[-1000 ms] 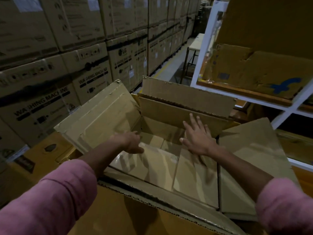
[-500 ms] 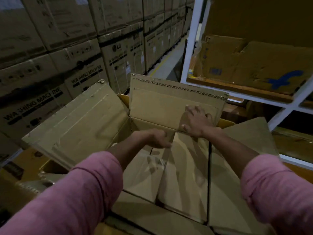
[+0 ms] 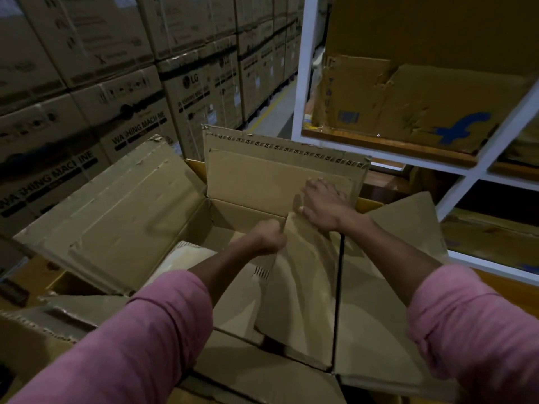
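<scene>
A big open cardboard box stands in front of me with its flaps spread outward. Inside it stand flat folded cartons, and one flat carton is tilted up at its far end. My left hand grips that carton's left top edge with curled fingers. My right hand holds its top right corner, fingers curled over the far edge against the box's rear flap. A pale flat piece shows below at the left inside the box.
Stacked washing machine boxes form a wall on the left. A white shelf frame with worn cartons stands at the right. A floor aisle runs between them. More cardboard lies at my lower left.
Both hands went from resting on the flat cartons to gripping one carton's top edge. That carton's far end has risen. The view has moved closer over the box.
</scene>
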`<state>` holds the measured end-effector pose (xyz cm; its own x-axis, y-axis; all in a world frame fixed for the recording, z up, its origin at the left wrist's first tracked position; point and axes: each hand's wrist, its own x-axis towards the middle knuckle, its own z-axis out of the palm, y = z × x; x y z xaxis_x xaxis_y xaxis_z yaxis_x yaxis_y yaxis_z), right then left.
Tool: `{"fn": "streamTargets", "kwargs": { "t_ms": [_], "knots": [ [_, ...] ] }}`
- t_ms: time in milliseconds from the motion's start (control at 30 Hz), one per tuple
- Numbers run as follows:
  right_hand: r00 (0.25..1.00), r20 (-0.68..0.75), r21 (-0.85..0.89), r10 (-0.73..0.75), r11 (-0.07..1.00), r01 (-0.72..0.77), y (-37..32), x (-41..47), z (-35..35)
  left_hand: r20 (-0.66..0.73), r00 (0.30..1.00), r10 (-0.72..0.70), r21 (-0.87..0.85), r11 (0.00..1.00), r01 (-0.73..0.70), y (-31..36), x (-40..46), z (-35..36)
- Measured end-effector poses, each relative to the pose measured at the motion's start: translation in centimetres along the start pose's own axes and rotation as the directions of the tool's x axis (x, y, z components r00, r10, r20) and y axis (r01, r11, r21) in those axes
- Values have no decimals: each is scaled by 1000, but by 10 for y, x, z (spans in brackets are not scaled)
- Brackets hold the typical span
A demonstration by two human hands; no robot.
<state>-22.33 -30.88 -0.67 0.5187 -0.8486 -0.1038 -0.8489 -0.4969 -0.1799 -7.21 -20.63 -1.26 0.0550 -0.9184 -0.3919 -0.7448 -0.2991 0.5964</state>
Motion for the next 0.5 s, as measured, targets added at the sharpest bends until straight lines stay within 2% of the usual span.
{"fn": "streamTargets", "kwargs": {
  "t_ms": [33, 100, 167, 267, 367, 433, 500],
  "knots": [
    [1000, -19, 39, -7, 999, 8, 1, -2, -5, -58, 998, 5, -146, 989, -14, 4, -4, -1],
    [997, -79, 120, -13, 993, 22, 1, -6, -19, -37, 999, 38, -442, 896, -50, 15, -15, 1],
    [991, -134, 190, 4, 982, 22, -1, -11, -32, 80, 984, 158, -494, 864, -99, 32, -26, 8],
    [989, -141, 123, 41, 992, -24, -3, -24, -45, 295, 889, 350, -288, 920, -266, 64, -39, 36],
    [996, -59, -124, 69, 989, -76, 1, -41, -42, 512, 755, 409, 40, 867, -497, 86, -46, 67],
    [996, 53, -205, 77, 977, -65, 5, -55, -33, 524, 745, 413, 172, 805, -568, 90, -44, 75],
    [979, 187, -216, 75, 976, -34, 11, -69, -21, 465, 763, 449, 184, 794, -580, 86, -42, 69]
  ]
}}
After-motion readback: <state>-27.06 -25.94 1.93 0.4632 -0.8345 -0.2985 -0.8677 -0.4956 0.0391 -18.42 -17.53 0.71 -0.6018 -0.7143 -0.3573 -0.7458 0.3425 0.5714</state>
